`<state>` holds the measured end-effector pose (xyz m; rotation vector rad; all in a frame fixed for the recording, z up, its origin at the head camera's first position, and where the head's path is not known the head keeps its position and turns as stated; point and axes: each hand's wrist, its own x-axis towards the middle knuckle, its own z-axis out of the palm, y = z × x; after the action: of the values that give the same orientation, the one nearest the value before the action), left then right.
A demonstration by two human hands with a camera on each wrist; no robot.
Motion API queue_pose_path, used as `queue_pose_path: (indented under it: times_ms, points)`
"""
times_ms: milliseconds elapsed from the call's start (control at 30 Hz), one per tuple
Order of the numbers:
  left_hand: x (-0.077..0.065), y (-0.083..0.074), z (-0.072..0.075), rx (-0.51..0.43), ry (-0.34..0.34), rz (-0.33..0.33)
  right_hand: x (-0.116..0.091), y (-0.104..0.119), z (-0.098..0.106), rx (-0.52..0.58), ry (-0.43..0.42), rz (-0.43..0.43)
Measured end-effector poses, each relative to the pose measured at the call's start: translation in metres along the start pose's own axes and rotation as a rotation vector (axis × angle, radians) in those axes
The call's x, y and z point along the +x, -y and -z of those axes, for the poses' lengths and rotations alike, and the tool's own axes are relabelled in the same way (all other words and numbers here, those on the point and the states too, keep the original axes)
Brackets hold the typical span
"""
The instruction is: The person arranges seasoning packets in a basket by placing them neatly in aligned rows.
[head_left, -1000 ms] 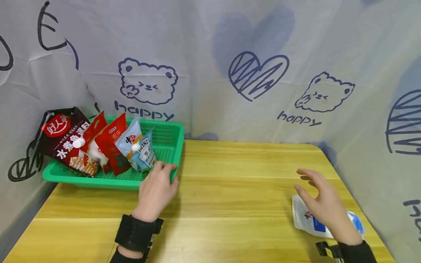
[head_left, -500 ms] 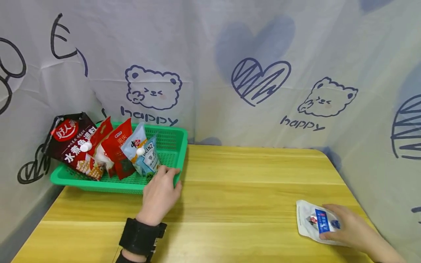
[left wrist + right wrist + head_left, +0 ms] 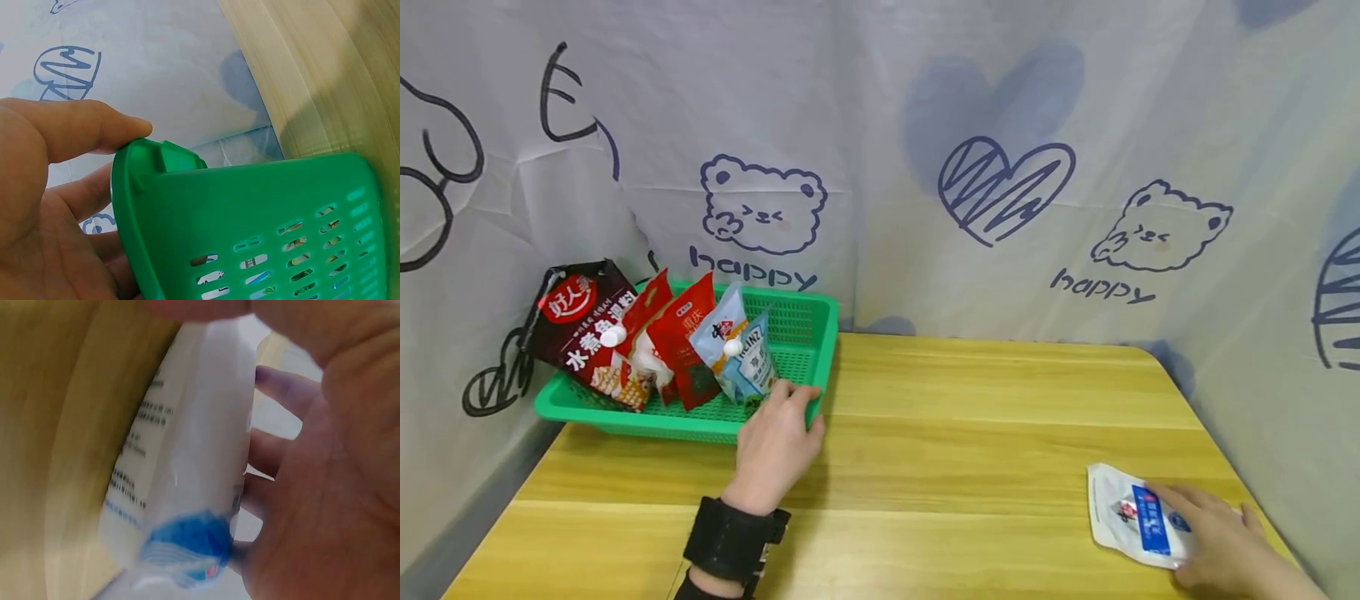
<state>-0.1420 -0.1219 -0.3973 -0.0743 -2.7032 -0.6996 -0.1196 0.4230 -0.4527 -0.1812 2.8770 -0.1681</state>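
Observation:
My left hand [image 3: 775, 446] grips the front right corner of a green plastic basket [image 3: 827, 346]. In the left wrist view the thumb lies over the basket's rim [image 3: 125, 181], with the other fingers on its far side. At the table's right, my right hand [image 3: 1221, 537] holds a white pouch [image 3: 1108, 508] with a blue label, covering its right end. Seen from the right wrist, the pouch [image 3: 200, 437] stands tilted between thumb and fingers, its blue-printed end toward the camera.
Inside the basket lean a dark red seasoning bag [image 3: 576, 321], red packets [image 3: 685, 333], a pale blue bag [image 3: 718, 333] and a light blue Heinz pouch [image 3: 756, 358]. White cloth with drawings [image 3: 895, 208] hangs behind the wooden table [image 3: 970, 467].
My right hand has come down from above the white pouch and taken hold of its right end. The left hand stays on the basket corner. The head view has shifted slightly.

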Motion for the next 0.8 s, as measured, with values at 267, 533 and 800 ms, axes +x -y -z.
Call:
queue_pose_path:
  times_ms: [267, 533, 800]
  points:
    - [0.000, 0.001, -0.001, -0.006, -0.004, -0.002, 0.001, 0.005, 0.002, -0.041, -0.073, 0.042]
    - [-0.001, 0.000, -0.001, -0.007, -0.008, 0.000, 0.011, 0.032, 0.012, -0.017, -0.125, 0.107]
    - [0.003, -0.005, 0.000, 0.025, 0.015, 0.010, 0.035, 0.088, 0.029, 0.003, -0.267, 0.249]
